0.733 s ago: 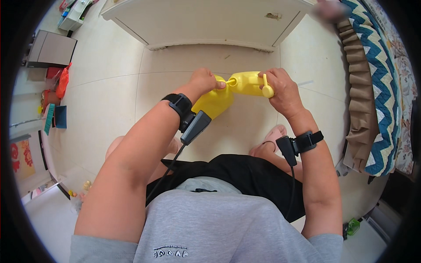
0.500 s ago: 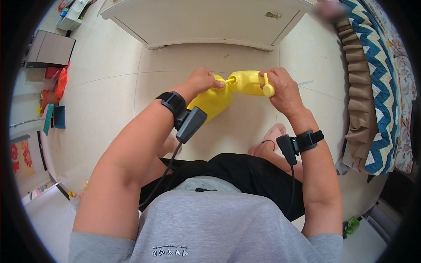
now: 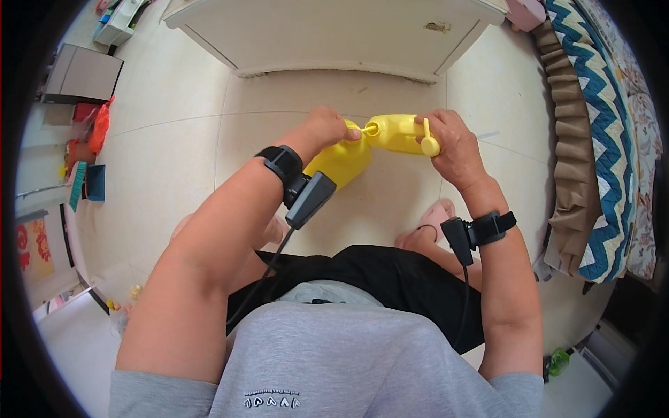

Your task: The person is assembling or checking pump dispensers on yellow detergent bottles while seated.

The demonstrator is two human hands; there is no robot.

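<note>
My left hand (image 3: pixel 326 129) is closed at the top of a large yellow jug (image 3: pixel 339 164), partly hidden by my wrist. To its right, a smaller yellow bottle (image 3: pixel 397 134) lies tilted on its side in my right hand (image 3: pixel 453 145), its open mouth facing the jug. A thin yellow strip (image 3: pixel 368 130) bridges the bottle's mouth and my left fingertips; whether it is liquid or a spout I cannot tell. Against my right fingers is a yellow piece with a round end and a thin stem (image 3: pixel 431 145).
A white cabinet (image 3: pixel 334 38) stands ahead on the tiled floor. At right is a bed with a zigzag quilt (image 3: pixel 592 118) and a brown ruffle (image 3: pixel 563 104). On the left are a grey box-shaped cabinet (image 3: pixel 83 73), a red bag (image 3: pixel 102 125) and a blue dustpan (image 3: pixel 95 182).
Both hands keep their holds. The jug, the bottle and my hands sit very slightly farther right in the view, and the bottle's right end dips a little.
</note>
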